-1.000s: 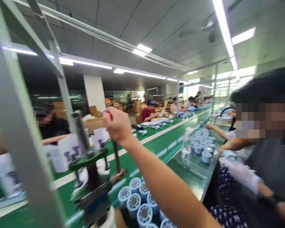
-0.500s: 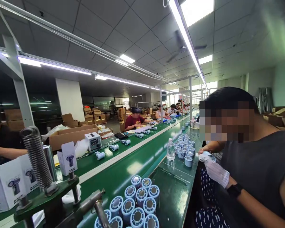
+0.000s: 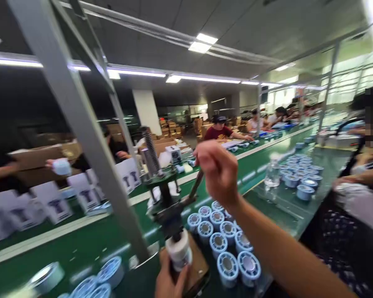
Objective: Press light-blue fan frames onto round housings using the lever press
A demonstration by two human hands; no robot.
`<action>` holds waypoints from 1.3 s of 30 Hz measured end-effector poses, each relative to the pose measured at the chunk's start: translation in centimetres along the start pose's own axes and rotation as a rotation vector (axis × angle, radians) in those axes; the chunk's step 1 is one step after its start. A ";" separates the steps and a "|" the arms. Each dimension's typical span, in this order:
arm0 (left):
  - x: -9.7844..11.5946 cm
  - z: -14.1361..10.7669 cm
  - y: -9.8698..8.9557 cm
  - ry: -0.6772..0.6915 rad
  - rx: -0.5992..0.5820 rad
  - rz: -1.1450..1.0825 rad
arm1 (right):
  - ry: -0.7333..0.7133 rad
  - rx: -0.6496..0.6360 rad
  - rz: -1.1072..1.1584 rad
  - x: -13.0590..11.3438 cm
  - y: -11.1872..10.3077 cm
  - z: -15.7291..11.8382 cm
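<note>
My right hand is closed in a fist around the lever of a green hand press with a coil spring on top. Low in the view, my left hand has thumb and fingers around a pale cylindrical part under the press ram, above a brown base. Motion blurs the part, and where it meets the ram is hard to tell. Right of the press stand several light-blue round housings with grey discs in their tops, partly behind my right forearm.
More blue housings lie at lower left. A grey metal post rises left of the press. Beyond runs a green conveyor with white boxes. A clear bottle and more housings stand at right, near a co-worker's gloved hand.
The view has swung left and down, so the press now sits near the middle. Both my hands have come into view, one on the lever, one at the part beneath the ram.
</note>
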State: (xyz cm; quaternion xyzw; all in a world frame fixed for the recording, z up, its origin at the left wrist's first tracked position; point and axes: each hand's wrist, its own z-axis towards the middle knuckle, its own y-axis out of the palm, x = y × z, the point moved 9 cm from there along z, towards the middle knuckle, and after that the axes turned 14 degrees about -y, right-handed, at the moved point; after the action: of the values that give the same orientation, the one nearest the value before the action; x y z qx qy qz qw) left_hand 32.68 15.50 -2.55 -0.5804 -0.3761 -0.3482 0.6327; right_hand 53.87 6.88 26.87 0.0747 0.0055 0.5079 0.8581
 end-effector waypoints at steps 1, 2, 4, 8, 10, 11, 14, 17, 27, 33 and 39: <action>-0.7 -0.7 0.0 0.005 -0.021 -0.002 | 0.043 -0.022 0.000 2.1 1.8 1.0; -1.3 -1.4 0.0 0.009 -0.044 0.001 | 0.093 -0.056 -0.009 4.0 3.5 1.7; -2.6 -2.9 -0.2 0.001 -0.068 0.039 | 0.167 -0.115 -0.021 6.8 6.0 2.4; -3.7 -5.9 -4.0 0.062 -0.141 0.251 | 0.273 -0.165 -0.020 7.0 5.5 -1.2; -2.6 -6.4 -9.2 0.121 -0.052 0.333 | 0.369 -0.178 -0.035 5.1 3.9 -6.6; -1.8 -5.9 -12.5 0.127 0.038 0.382 | 0.431 -0.170 -0.038 3.9 3.2 -10.1; -0.5 -1.2 -22.3 -0.040 0.294 0.698 | 0.619 -0.103 -0.062 -0.2 2.6 -21.3; -1.0 5.8 -28.3 -0.172 0.289 0.815 | 0.713 -0.275 -0.141 -3.0 5.6 -29.8; -7.3 15.1 -28.3 -0.377 0.095 1.127 | 0.660 -0.389 -0.276 -2.4 8.4 -33.2; -0.1 14.6 -24.6 -0.139 0.022 1.182 | 0.651 -0.412 -0.249 -2.4 8.4 -32.8; 5.7 0.2 -14.5 0.170 -0.363 1.173 | 0.611 -0.262 -0.300 -2.9 7.5 -32.7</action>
State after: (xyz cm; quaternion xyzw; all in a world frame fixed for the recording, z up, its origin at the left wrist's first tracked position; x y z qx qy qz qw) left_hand 22.62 14.48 9.30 -0.7591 0.1222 -0.0458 0.6377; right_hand 43.17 11.94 -4.65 -0.1927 0.2074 0.3716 0.8842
